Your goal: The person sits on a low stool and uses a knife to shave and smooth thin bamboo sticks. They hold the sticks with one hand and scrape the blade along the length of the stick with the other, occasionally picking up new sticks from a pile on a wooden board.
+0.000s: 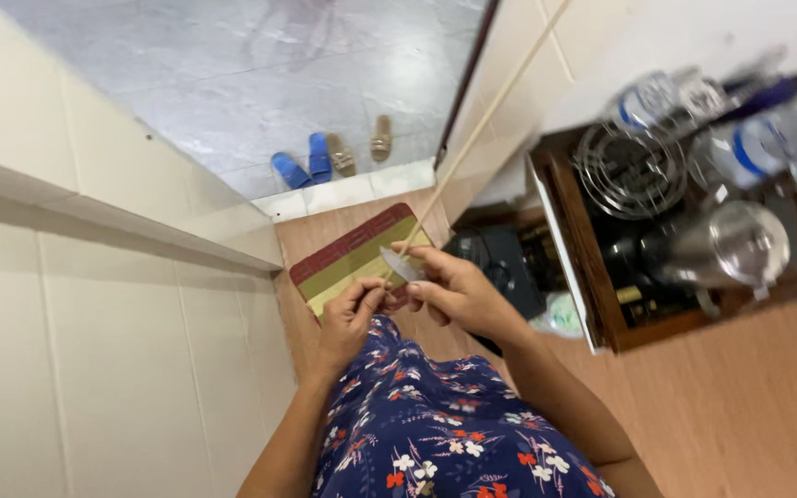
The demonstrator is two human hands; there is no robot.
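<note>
Head view: left hand pinched shut on the lower end of a small pale strip, right hand curled closed round its upper part, both held above a floral dress. Below them a striped mat on the floor, blue sandals beyond the doorway, a wooden crate of metal pots to the right.
</note>
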